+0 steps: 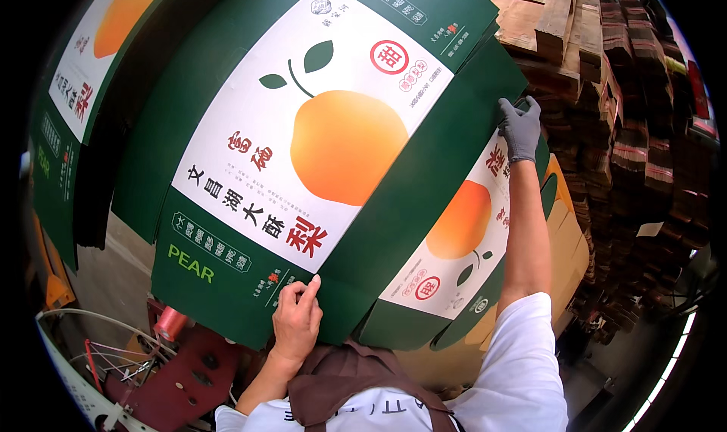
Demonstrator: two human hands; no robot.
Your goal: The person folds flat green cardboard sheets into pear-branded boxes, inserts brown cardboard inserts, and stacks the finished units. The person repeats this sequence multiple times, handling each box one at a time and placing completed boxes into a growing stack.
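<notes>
A large flat cardboard box sheet (151,152), dark green with white panels and printed orange pears, stretches across the view in front of me. My left hand (297,318), bare, is at its near edge, beside the slot between two flaps. Its fingers are bent together on the card, the index finger pointing forward; the underside of the grip is hidden. Farther off on the right, my right hand (521,129) wears a grey glove. Thumb and fingers close over the sheet's far right edge, by the smaller pear panel (460,220).
More printed box card (64,61) stands at the far left. A dark red machine part (185,371) with a pink roll (170,324) lies at lower left. Wooden pallets (564,23) and tall stacks of brown cardboard (632,129) line the right. Plain brown card (564,239) shows beneath the sheet.
</notes>
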